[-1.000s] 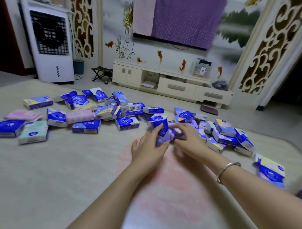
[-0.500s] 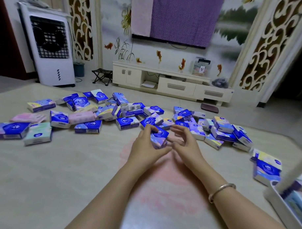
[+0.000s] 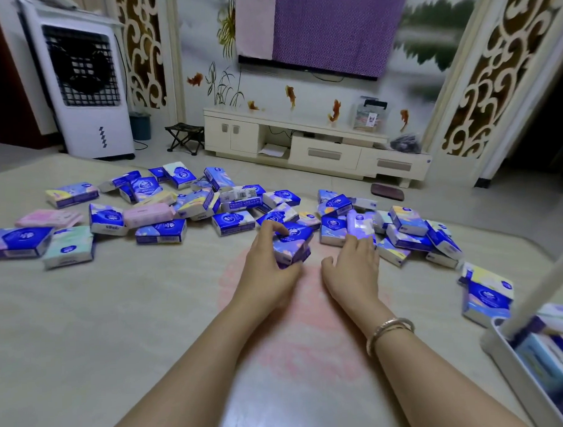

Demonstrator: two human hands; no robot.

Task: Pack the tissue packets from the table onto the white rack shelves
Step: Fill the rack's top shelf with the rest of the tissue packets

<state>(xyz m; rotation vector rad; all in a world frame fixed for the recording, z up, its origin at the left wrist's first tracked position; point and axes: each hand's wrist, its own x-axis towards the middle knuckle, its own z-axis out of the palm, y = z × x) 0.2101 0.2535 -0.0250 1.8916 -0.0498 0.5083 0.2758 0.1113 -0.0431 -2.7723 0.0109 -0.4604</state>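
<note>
Evidently the left hand [image 3: 269, 265] grips a small blue tissue packet [image 3: 292, 246] near the middle of the table [image 3: 86, 316], the right hand [image 3: 355, 263] reaching flat-fingered beside it, and such light, squashy packs seem best pinched across their short sides.

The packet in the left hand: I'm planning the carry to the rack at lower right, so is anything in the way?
Loose packets lie on the table just before the white rack. The right hand is also between the held packet in the left hand and the rack.
</note>
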